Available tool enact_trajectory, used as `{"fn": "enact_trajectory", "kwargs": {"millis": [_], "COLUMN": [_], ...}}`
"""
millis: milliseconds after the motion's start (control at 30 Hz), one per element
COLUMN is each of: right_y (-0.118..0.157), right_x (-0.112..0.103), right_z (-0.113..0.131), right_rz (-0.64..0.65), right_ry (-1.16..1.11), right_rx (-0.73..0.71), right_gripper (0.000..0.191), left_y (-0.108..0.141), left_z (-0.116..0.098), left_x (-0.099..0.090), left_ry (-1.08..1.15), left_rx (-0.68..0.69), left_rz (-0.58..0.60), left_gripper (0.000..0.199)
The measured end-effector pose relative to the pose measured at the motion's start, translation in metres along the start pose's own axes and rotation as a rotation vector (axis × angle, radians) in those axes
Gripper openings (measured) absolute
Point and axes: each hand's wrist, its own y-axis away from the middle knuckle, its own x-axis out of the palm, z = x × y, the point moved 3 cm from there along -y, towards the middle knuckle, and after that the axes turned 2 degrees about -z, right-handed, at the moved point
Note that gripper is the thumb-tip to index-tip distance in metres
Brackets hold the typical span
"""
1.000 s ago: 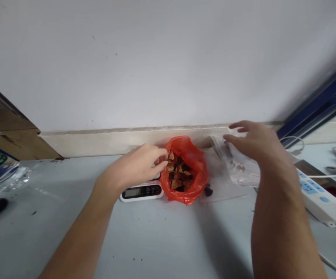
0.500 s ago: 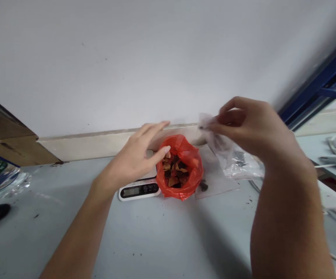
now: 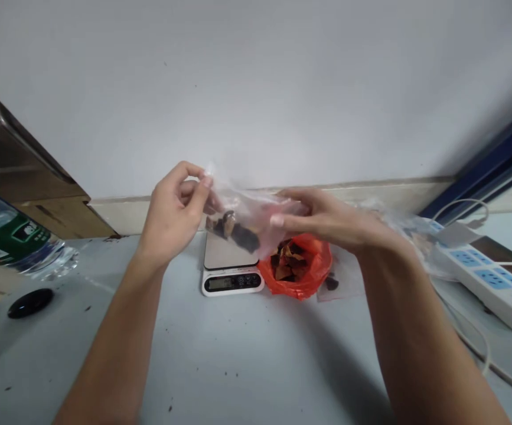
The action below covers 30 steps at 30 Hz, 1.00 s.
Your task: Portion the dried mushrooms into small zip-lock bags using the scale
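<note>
Between my hands, above a small digital scale (image 3: pixel 233 281), hangs a clear plastic bag (image 3: pixel 242 215) with dark dried pieces inside. My left hand (image 3: pixel 178 203) pinches its left corner between thumb and fingertips. At the bag's other end, my right hand (image 3: pixel 313 215) grips the plastic with thumb and fingers. An open red plastic bag (image 3: pixel 300 286) stands against the scale's right side, full of brown and dark dried flakes. Part of the scale's plate is covered by the clear bag. Another clear bag (image 3: pixel 348 289) with a dark piece lies flat right of the red bag, partly under my right forearm.
A white power strip (image 3: pixel 495 283) with cables lies at right, near another clear bag (image 3: pixel 415 233). On the left are a large water bottle (image 3: pixel 12 236) and a black oval object (image 3: pixel 31 303). Dark crumbs dot the grey table (image 3: pixel 220 366); a wall rises behind.
My right hand has moved left, bringing the clear bag over the scale and red bag. My left hand, previously open beside the red bag, has taken the bag's left corner. The view has shifted.
</note>
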Motion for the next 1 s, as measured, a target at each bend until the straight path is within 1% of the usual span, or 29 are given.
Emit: {"fn": "enact_trajectory", "kwargs": {"millis": [100,167,233,267,333,367,400,433,467,500,533,567,600,833,1000], "right_y": [-0.004,-0.006,-0.006,-0.006,-0.007,-0.008,-0.010,-0.011,-0.013,-0.015,-0.016,-0.017,-0.018,-0.015,-0.016], "right_x": [-0.004,-0.006,-0.006,-0.005,-0.001,0.001,0.004,0.007,0.011,0.014,0.017,0.019,0.021,0.024,0.028], "right_z": [-0.010,-0.012,-0.011,-0.011,-0.010,-0.010,-0.010,-0.011,-0.011,-0.012,-0.013,-0.014,-0.014,-0.013,-0.013], "right_rz": [0.055,0.058,0.072,0.081,0.088,0.087,0.089,0.092,0.097,0.099,0.100,0.101,0.100,0.100,0.129], "right_ry": [0.047,0.028,0.019,0.018,0.008,-0.002,-0.019,-0.039,-0.054,-0.065,-0.076,-0.087,-0.099,-0.178,-0.210], "right_rx": [0.089,0.085,0.065,0.061,0.060,0.065,0.075,0.087,0.100,0.110,0.118,0.122,0.121,0.094,0.083], "right_gripper": [0.052,0.049,0.044,0.041,0.035,0.034,0.033,0.033,0.033,0.033,0.033,0.034,0.034,0.042,0.043], "left_y": [-0.004,-0.006,-0.007,-0.007,-0.005,-0.004,-0.003,-0.001,0.002,0.005,0.009,0.012,0.014,0.013,0.012], "left_z": [0.011,0.018,0.023,0.024,0.020,0.016,0.012,0.008,0.004,0.001,-0.001,-0.003,-0.004,0.002,0.001], "left_x": [-0.001,0.001,0.002,0.002,0.003,0.004,0.008,0.012,0.018,0.024,0.029,0.032,0.035,0.032,0.028], "left_ry": [0.018,0.004,-0.099,-0.199,-0.435,-0.519,-0.551,-0.529,-0.467,-0.391,-0.325,-0.279,-0.251,-0.139,-0.173], "left_rx": [-0.072,-0.134,-0.166,-0.149,-0.045,0.021,0.069,0.085,0.072,0.038,-0.003,-0.041,-0.069,-0.105,-0.082], "left_rz": [-0.077,-0.090,-0.107,-0.135,-0.198,-0.187,-0.124,-0.002,0.159,0.322,0.458,0.549,0.598,0.674,0.654], "left_gripper": [0.020,0.016,0.006,0.008,0.023,0.024,0.018,0.009,0.007,0.014,0.018,0.021,0.021,0.020,0.023]}}
